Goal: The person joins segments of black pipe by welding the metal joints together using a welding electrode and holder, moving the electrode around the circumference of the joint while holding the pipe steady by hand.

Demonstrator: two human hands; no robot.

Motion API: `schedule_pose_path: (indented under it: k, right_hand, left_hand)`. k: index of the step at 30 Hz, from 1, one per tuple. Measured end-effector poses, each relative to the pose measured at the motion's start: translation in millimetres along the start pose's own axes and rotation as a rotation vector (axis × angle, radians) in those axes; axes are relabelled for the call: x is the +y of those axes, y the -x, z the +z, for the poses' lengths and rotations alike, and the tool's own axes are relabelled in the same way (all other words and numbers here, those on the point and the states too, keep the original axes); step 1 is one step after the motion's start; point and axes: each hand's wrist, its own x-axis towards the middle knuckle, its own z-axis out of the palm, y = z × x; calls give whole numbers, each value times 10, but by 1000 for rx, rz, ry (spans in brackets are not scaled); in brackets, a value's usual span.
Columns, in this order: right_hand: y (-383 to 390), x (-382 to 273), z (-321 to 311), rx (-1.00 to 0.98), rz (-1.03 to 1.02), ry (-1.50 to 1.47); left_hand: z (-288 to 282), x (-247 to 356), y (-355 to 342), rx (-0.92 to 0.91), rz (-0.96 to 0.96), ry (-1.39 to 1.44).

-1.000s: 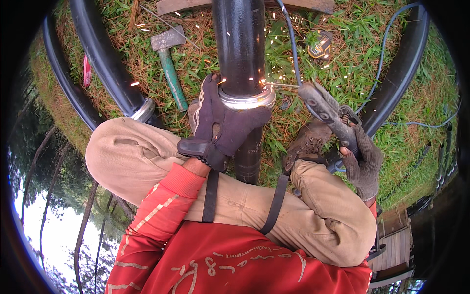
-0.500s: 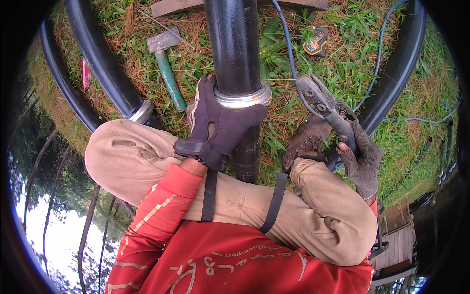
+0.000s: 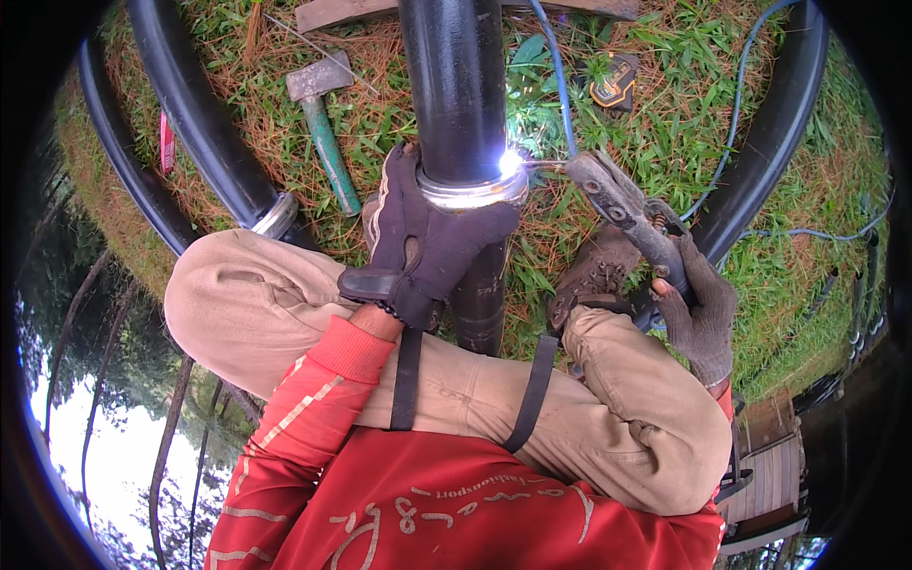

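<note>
A black steel pipe [image 3: 452, 85] with a silver collar [image 3: 465, 195] runs upward from between my legs. My left hand [image 3: 418, 237], in a dark glove, wraps round the pipe at and just below the collar. My right hand [image 3: 701, 318], in a grey knitted fingerless glove, grips a worn dark electrode holder [image 3: 622, 204]. A thin rod [image 3: 545, 165] in the holder reaches the pipe at the collar's upper right, where a white-blue arc [image 3: 510, 163] glares and hides the contact point.
Black pipes [image 3: 204, 128] lie at both sides. A green-handled hammer [image 3: 328, 157], a red object [image 3: 167, 142], a black-and-yellow tool [image 3: 612, 85], a blue cable [image 3: 731, 142] and a wooden plank [image 3: 332, 13] rest on the grass. Trees and a wooden structure [image 3: 765, 484] show at the edges.
Orange sparks seen a second ago died away by half a second ago; now a bright arc glows at the joint. The holder has dipped and shifted slightly left. My left hand stays put.
</note>
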Motion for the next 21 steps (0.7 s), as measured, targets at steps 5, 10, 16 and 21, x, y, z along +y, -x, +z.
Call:
schedule_pose_path:
  k: [5, 10, 16, 21]
  right_hand:
    - [13, -1, -6, -2, 7, 7]
    - [-2, -2, -12, -18, -22, 31]
    - [7, 5, -4, 2, -1, -32]
    - [-11, 3, -34, 57, 26, -83]
  left_hand:
    - [-50, -157, -23, 6, 34, -28]
    - [-31, -277, -56, 13, 68, -54]
    - [-38, -441, -99, 20, 108, -84]
    - [4, -540, -143, 29, 140, -107]
